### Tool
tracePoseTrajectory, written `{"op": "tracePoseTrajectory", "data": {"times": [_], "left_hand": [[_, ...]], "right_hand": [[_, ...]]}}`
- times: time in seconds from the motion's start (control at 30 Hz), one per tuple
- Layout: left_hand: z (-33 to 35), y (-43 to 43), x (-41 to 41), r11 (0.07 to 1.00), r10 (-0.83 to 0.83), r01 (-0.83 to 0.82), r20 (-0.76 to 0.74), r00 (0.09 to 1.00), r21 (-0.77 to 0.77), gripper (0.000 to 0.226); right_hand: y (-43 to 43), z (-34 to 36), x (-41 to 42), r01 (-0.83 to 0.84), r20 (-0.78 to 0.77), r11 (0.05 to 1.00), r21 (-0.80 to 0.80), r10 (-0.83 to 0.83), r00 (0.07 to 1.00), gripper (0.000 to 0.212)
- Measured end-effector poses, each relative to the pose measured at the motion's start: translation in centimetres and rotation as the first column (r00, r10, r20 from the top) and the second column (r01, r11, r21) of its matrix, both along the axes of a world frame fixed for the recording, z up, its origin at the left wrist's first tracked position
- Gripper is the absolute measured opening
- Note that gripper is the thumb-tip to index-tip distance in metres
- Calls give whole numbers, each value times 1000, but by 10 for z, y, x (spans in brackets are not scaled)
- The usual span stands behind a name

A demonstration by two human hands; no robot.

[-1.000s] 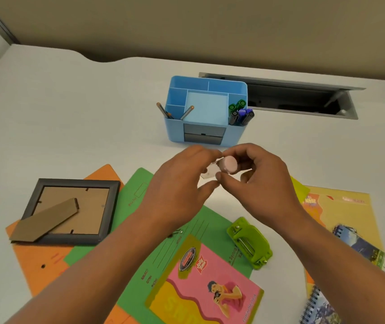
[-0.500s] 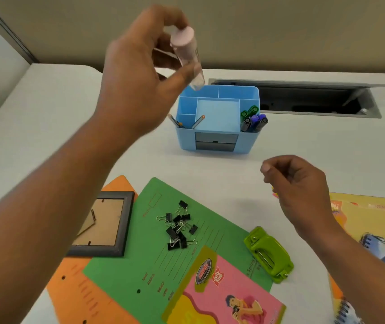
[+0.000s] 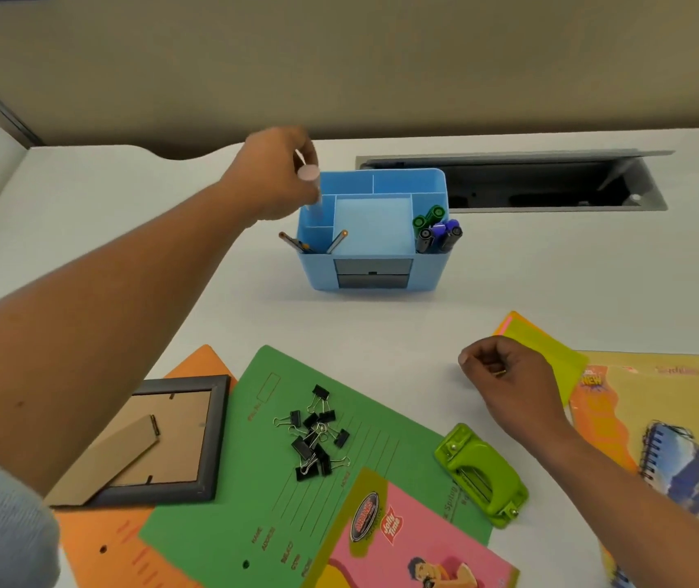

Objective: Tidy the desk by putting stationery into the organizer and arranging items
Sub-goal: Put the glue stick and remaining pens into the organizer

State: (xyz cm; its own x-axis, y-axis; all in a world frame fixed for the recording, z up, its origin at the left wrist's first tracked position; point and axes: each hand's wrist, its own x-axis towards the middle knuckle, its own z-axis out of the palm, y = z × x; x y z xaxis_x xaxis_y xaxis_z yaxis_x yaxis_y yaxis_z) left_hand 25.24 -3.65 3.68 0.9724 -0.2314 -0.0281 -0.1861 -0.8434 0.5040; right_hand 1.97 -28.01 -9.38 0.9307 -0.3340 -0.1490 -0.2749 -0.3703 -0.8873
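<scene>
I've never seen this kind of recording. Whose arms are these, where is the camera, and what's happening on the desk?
There is no machine: a person works with bare hands. The single camera is worn on their head and looks forward and down, so both arms reach in from below. The left hand holds a small clear tube with a pink cap over the left side of the blue organizer, which has markers and pencils in it. The right hand hovers curled above the desk, with nothing visible in it. Also on the desk: black binder clips on a green folder, a green hole punch, a picture frame lying face down and a spiral notebook.
</scene>
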Motion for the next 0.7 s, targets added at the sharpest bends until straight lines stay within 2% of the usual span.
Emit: {"op": "tracePoseTrajectory", "data": {"times": [0.17, 0.27, 0.5, 0.7], "left_hand": [[-12, 0, 10, 986, -21, 22, -8, 1000, 164, 32], [-17, -1, 13, 978, -12, 19, -36, 999, 209, 35], [-20, -1, 13, 979, -5, 19, -68, 998, 205, 27], [-15, -1, 11, 987, 10, -4, -37, 999, 162, 31]], "right_hand": [[-2, -4, -3, 4, -6, 1000, 16, -4, 1000, 13], [-3, -6, -6, -11, -16, 1000, 14, 11, 1000, 14], [-5, -11, -10, -15, -25, 1000, 9, 15, 1000, 14], [-3, -11, -8, -25, -15, 1000, -3, 25, 1000, 15]]}}
